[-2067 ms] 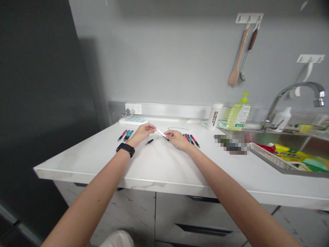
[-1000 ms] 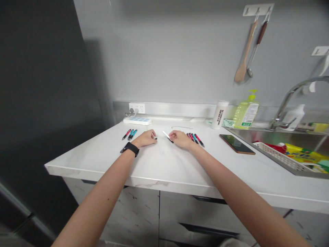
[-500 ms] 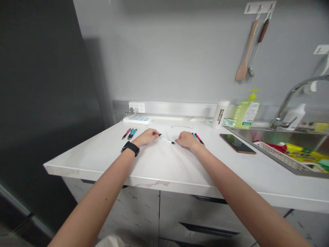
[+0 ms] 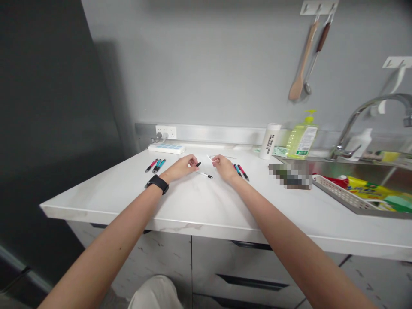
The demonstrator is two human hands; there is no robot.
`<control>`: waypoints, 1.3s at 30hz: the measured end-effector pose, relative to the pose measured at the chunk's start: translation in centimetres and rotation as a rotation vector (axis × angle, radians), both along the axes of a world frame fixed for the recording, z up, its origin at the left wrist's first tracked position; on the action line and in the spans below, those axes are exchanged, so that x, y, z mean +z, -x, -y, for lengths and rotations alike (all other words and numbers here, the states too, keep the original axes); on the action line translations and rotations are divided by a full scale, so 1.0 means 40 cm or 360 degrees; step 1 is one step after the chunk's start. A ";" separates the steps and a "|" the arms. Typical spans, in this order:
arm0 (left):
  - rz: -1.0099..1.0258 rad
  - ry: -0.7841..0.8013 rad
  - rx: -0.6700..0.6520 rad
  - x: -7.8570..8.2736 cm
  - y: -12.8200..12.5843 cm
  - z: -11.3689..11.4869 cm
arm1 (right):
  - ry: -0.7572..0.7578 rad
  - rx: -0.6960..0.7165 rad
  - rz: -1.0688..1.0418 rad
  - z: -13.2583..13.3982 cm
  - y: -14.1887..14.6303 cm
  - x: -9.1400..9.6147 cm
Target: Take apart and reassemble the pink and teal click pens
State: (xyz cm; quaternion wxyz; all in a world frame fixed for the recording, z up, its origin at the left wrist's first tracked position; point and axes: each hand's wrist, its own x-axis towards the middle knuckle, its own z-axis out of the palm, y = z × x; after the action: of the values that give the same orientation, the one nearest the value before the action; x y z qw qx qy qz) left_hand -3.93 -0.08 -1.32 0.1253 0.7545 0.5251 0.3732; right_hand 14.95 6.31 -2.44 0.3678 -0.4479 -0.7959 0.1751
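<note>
Left hand pinching black pen cap, right hand at 3 o'clock gripping white pen part, pen refill between.

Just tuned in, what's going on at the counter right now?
A person is working with both hands at a white countertop. The left hand pinches a small black pen part, and the right hand pinches a small white piece. A thin white pen insert lies on the counter between them. Three pens lie to the left, and a few more pens sit beside the right hand.
</note>
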 end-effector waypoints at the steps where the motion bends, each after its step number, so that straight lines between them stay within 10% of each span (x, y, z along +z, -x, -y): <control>1: 0.0014 0.0004 -0.0010 0.002 0.000 0.001 | 0.0031 0.0059 -0.0193 -0.005 0.003 0.004; 9: -0.0003 0.0002 -0.0057 -0.005 0.009 -0.009 | 0.0160 0.0484 -0.1013 0.003 0.020 0.029; 39: 0.0181 -0.0014 -0.0180 -0.012 -0.005 -0.009 | 0.0132 0.0465 -0.0720 0.046 0.036 0.030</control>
State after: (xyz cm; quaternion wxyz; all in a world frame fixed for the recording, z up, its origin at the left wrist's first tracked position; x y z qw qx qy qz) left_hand -3.72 0.28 -1.79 0.1724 0.7611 0.4718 0.4102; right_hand 13.51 4.49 -1.24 0.4884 -0.2925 -0.7419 0.3542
